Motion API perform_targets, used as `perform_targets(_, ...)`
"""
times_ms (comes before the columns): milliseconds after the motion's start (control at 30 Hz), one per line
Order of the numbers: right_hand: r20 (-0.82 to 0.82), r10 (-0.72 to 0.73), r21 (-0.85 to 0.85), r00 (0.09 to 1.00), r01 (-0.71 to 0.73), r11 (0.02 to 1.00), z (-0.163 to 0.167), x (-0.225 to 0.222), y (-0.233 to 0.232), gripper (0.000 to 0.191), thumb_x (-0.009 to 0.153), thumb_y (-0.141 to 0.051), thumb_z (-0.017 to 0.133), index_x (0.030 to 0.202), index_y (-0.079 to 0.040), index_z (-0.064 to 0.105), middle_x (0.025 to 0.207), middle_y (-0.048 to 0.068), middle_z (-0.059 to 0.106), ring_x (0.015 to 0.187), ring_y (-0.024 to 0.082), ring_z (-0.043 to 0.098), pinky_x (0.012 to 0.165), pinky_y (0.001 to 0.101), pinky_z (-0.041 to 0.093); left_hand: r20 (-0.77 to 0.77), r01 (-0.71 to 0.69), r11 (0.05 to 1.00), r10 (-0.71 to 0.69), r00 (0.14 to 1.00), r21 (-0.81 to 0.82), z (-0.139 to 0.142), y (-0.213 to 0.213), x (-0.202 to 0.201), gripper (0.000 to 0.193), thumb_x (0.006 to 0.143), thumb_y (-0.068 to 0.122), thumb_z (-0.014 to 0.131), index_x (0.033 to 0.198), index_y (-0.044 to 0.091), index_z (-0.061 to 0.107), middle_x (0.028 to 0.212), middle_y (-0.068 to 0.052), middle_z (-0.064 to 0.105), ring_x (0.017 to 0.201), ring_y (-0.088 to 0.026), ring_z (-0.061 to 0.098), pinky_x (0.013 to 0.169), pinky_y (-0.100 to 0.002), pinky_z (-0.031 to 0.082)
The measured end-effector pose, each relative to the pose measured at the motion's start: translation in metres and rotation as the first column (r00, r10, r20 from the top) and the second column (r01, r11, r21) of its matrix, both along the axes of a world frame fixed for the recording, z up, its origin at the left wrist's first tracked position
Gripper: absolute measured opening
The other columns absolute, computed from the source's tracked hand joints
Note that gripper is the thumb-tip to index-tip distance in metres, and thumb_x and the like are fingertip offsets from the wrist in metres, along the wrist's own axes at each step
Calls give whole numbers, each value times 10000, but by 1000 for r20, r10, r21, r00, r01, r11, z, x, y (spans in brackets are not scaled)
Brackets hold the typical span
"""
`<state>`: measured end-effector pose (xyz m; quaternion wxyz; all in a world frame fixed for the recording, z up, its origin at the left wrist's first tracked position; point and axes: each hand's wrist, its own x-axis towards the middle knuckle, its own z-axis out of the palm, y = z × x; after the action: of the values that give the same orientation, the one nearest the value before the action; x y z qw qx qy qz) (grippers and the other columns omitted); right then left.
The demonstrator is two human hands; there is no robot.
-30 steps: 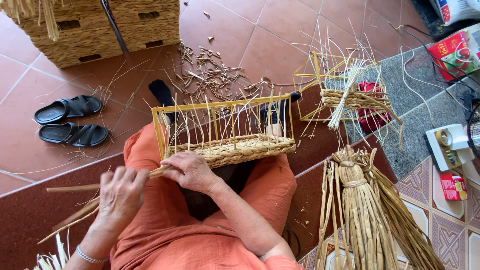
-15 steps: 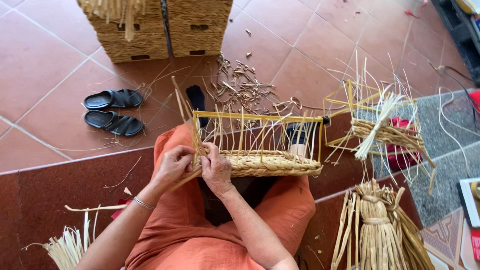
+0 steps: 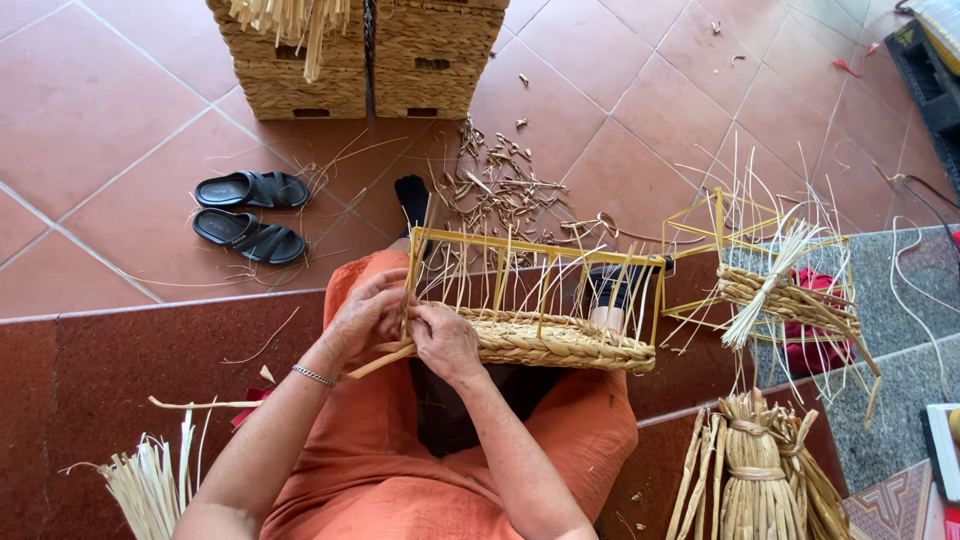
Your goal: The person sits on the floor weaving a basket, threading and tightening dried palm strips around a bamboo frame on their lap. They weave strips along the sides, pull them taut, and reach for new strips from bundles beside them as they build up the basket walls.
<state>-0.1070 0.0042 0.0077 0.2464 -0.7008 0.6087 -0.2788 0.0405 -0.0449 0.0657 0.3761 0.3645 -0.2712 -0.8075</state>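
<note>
While both hands work at the near left corner of the half-woven basket (image 3: 530, 320), the left hand (image 3: 365, 318) has its grip pinched on a flat straw strand (image 3: 380, 360) beside the yellow frame's upright, and the right hand (image 3: 447, 342) presses closed onto the braided rim. The basket rests across the person's lap on orange cloth. Just right stands a second frame (image 3: 775, 280) with loose straw; black sandals (image 3: 248, 212) lie on the tiled floor to the left, and finished woven baskets (image 3: 360, 55) stand beyond.
</note>
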Motion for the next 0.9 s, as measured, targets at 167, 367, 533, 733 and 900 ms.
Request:
perform_targets(167, 196, -147, 201, 969, 107, 974, 0, -8, 2, 276, 912, -165, 663, 1178, -92, 678, 955, 49, 759, 746, 147, 719, 682, 286, 589, 248, -57, 997, 69, 966, -57, -20, 7, 0, 309, 1011, 203, 700, 1159, -64, 654, 765, -14, 589, 494, -25, 445, 428, -210, 341)
perform_targets(367, 208, -184, 178, 961, 148, 973, -7, -4, 4, 168, 928, -188, 718, 1055, -85, 755, 877, 55, 774, 693, 122, 702, 640, 260, 569, 201, -372, 926, 353, 914, 66, -29, 31, 19, 181, 1005, 209, 577, 950, 41, 538, 750, -85, 690, 465, -91, 506, 445, -260, 474)
perform_targets(533, 125, -108, -2, 986, 109, 994, -8, -1, 5, 136, 883, -198, 789, 927, -71, 770, 858, 54, 761, 700, 128, 673, 647, 293, 540, 159, -542, 840, 532, 832, 22, -36, 38, 26, 123, 1059, 165, 530, 1012, 55, 563, 778, -98, 690, 524, -104, 563, 507, -272, 531)
perform_targets(733, 271, -86, 43, 959, 77, 996, -3, -16, 17, 177, 850, -138, 779, 1010, -66, 755, 906, 44, 722, 728, 158, 649, 631, 296, 565, 332, -475, 795, 595, 732, -376, -32, 35, 46, 149, 1081, 143, 570, 1027, 22, 638, 812, -76, 670, 658, -100, 651, 597, -273, 591)
perform_targets(900, 10, 22, -334, 1000, -17, 943, -10, -3, 22, 423, 735, -237, 884, 1074, -53, 709, 977, 81, 684, 890, 212, 655, 723, 385, 558, 256, -236, 689, 531, 808, -685, -18, 61, 14, 104, 1044, 82, 606, 1063, 14, 683, 898, -72, 762, 792, -125, 728, 726, -276, 617)
